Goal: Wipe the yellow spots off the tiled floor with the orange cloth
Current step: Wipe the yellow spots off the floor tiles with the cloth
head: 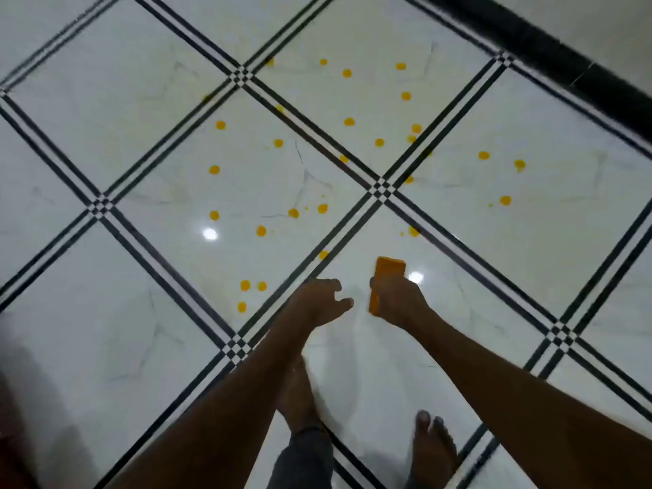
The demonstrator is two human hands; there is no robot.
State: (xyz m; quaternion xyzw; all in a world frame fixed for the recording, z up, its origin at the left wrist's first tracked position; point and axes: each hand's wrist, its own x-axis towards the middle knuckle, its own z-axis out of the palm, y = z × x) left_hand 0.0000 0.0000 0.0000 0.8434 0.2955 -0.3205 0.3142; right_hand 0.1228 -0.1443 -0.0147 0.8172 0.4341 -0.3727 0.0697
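Observation:
Several yellow spots [349,122] lie scattered over the glossy white tiled floor [141,111], mostly ahead of my hands and across the middle tiles. My right hand [398,301] grips a folded orange cloth [387,273], held upright above the floor with its top end sticking out past my fingers. To its left, my left hand [323,300] hovers with fingers loosely curled and apart, holding nothing. The nearest spots [245,285] sit just left of that hand.
Black triple-line borders [352,238] cross the tiles diagonally. A dark skirting strip [550,47] runs along the wall at top right. My bare feet [432,450] stand on the tile below my arms. Ceiling lights reflect as bright patches [210,234].

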